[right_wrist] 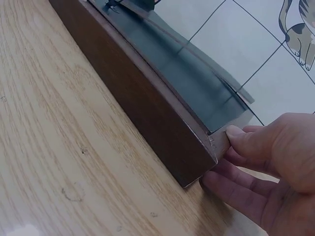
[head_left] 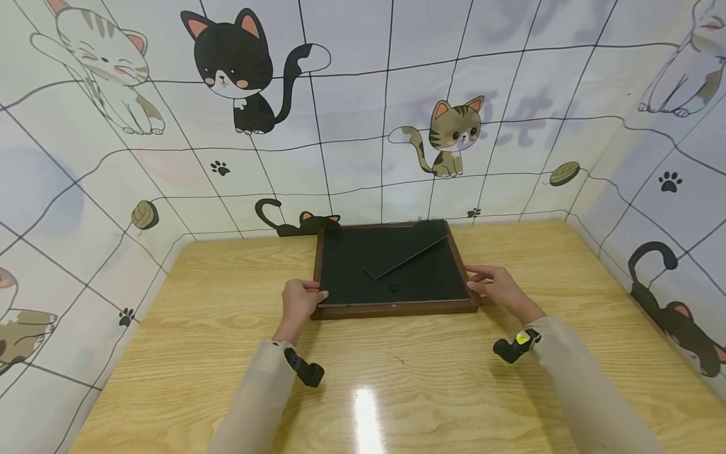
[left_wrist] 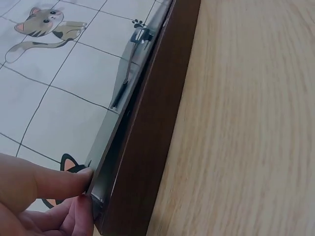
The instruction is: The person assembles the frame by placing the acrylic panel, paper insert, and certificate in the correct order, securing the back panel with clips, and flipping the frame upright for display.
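A dark brown wooden picture frame (head_left: 397, 309) lies face down on the table, its black backing board (head_left: 346, 258) uppermost. A folding stand leg (head_left: 416, 253) slants across the board. My left hand (head_left: 299, 299) is at the near left corner. In the left wrist view, its thumb and fingers pinch the board's edge, and a narrow gap shows between board and frame (left_wrist: 147, 137). My right hand (head_left: 500, 291) grips the near right corner; in the right wrist view its thumb lies on top of the frame (right_wrist: 142, 105), with fingers against the side and below.
The light wood table (head_left: 238, 277) extends around the frame. Behind and at both sides stands a white cat-print backdrop (head_left: 351, 164), close to the frame's far edge. A small camera is strapped to each wrist.
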A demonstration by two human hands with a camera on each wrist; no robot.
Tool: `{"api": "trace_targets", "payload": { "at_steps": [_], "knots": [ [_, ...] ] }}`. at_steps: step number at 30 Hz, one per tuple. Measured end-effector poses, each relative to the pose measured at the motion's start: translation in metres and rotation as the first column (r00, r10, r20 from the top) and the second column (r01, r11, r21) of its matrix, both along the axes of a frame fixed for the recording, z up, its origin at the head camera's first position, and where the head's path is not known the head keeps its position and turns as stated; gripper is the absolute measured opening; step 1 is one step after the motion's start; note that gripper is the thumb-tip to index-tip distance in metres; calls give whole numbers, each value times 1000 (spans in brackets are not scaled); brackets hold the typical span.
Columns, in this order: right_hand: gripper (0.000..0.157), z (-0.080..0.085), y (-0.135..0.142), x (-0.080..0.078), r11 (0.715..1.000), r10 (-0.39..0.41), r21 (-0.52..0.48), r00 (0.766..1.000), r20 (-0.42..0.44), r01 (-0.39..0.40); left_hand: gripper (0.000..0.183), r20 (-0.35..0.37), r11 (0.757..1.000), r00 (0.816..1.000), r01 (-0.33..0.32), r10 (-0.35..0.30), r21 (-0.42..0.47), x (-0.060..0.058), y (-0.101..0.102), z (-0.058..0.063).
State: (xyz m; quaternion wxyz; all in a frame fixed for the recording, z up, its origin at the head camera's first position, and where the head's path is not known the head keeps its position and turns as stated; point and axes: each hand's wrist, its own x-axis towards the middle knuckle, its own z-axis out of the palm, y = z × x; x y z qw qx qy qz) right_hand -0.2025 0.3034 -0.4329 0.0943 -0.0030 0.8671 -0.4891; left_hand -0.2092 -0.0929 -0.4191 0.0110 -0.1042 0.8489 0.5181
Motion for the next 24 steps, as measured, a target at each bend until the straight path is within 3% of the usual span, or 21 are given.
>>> {"api": "trace_targets", "payload": {
  "at_steps": [4, 11, 16, 20, 24],
  "knots": [
    [49, -1, 1, -1, 1000, 5, 11, 1000, -5, -5, 23, 25, 1000, 1000, -4, 3, 9, -2, 0, 2],
    [49, -2, 0, -1, 1000, 8, -13, 1000, -4, -8, 23, -1, 989, 997, 76, -77, -125, 1, -2, 4],
    [48, -2, 0, -1, 999, 15, 38, 999, -40, -14, 24, -7, 979, 993, 111, -114, -168, -1, -3, 4],
    [48, -2, 0, -1, 998, 18, 63, 999, -44, -15, 24, 32, 986, 994, 111, -108, -125, -4, -3, 4],
    [48, -3, 1, -2, 998, 19, 60, 999, -34, -17, 26, 102, 997, 991, 82, -81, -5, -5, -3, 4]
  ]
}}
